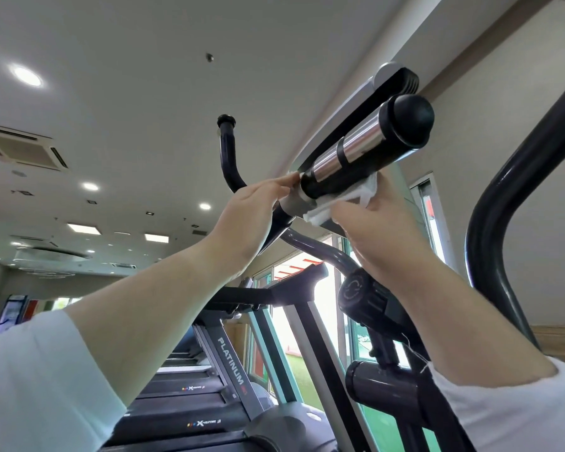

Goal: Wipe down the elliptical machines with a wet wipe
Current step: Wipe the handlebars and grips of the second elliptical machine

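Gym room here: white ceiling with round recessed lights and a cassette AC unit, and tall windows straight ahead with green ground outside. A row of treadmills runs along the glass, one marked PLATINUM.

Up close is the elliptical's fixed handle, black with chrome bands and a rounded end cap, and it sits just under the console. The other curved handlebar stands well apart to the left, with open air between. A thick black swing arm crowds the right edge.

The wet wipe is bunched against the underside of the handle. The right hand has its grip curled up around it from below, pinching the wipe to the bar. The left hand reaches up with its fingertips on the grey collar at the handle's lower end. Honestly can't tell if that grip is closed round it, since the thumb is hidden.
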The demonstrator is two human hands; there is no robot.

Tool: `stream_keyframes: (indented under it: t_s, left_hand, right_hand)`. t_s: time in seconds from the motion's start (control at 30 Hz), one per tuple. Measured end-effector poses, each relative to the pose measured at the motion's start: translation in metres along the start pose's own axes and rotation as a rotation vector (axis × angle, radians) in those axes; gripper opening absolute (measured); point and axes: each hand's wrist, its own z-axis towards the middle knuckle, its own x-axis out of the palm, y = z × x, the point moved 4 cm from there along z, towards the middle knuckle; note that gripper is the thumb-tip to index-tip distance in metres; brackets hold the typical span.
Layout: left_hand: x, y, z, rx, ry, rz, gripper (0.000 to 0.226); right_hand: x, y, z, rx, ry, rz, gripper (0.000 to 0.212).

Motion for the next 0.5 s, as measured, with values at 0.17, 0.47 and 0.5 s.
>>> stream_keyframes:
  t_s: [0.17, 0.47, 0.5]
  left_hand:
    - [0.004, -0.010, 0.000, 0.025, -0.001, 0.027, 0.035]
    - [0.007, -0.015, 0.001, 0.010, 0.013, -0.038, 0.047]
    - [0.006, -0.014, 0.001, 0.006, 0.013, -0.046, 0.048]
  right_hand:
    - [0.001, 0.005, -0.002, -0.140, -0.186, 0.121, 0.039]
    - [0.017, 0.010, -0.008, -0.313, -0.427, 0.406, 0.033]
    - [0.018, 0.011, -0.008, -0.327, -0.438, 0.411, 0.033]
